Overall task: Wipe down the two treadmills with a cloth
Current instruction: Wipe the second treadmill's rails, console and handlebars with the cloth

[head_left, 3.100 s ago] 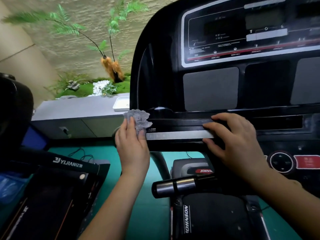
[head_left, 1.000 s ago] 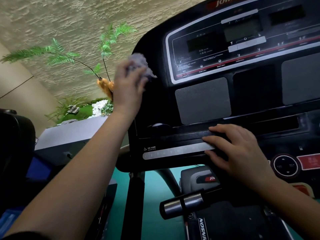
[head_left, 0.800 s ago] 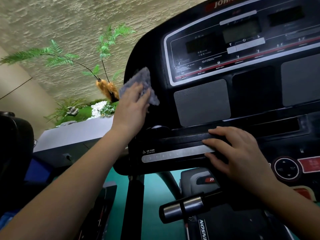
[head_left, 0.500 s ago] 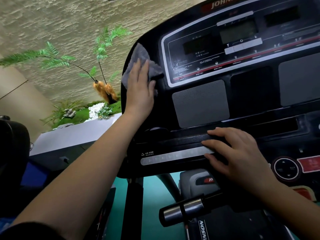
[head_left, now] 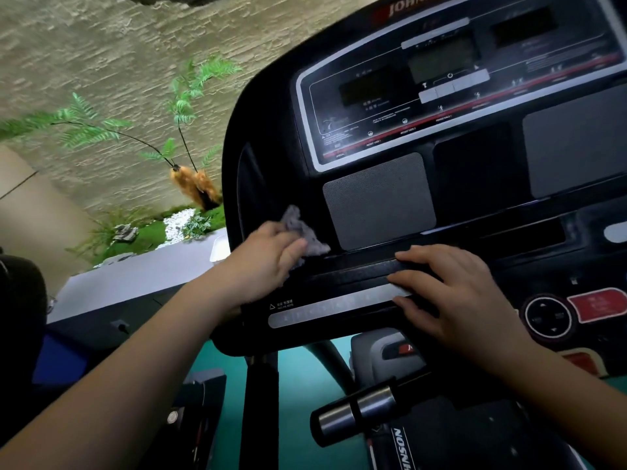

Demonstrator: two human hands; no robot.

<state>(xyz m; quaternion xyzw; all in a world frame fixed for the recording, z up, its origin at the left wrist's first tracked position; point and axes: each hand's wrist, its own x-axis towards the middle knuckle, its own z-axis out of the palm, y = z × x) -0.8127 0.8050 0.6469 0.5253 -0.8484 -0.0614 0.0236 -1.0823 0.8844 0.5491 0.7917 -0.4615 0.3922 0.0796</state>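
Wall [head_left: 101, 45]: rough pale stone fills the upper left, with fern fronds [head_left: 183, 106] in front of it.
Treadmill console [head_left: 268, 130]: black, and it takes up the right and centre of the view, tilted towards the camera.
Floor [head_left: 298, 401]: teal, seen below the console's bottom edge.
Display panel [head_left: 441, 89]: dark screens inside a silver border on the upper console.
Speaker grille [head_left: 378, 201]: a grey mesh square under the panel's left end.
Right hand [head_left: 454, 293]: the grip is slack. The fingers are spread and lie flat across the console's lower ledge and the end of the silver strip [head_left: 325, 310], holding nothing.
Left hand [head_left: 263, 266]: the grip is closed. Fingers and thumb are curled around the cloth, pressing it to the console's lower left.
Handlebar [head_left: 356, 412]: a black bar with silver bands, below the right wrist.
Cloth [head_left: 303, 230]: grey and bunched. It pokes out of the left hand just left of the speaker grille and touches the ledge.
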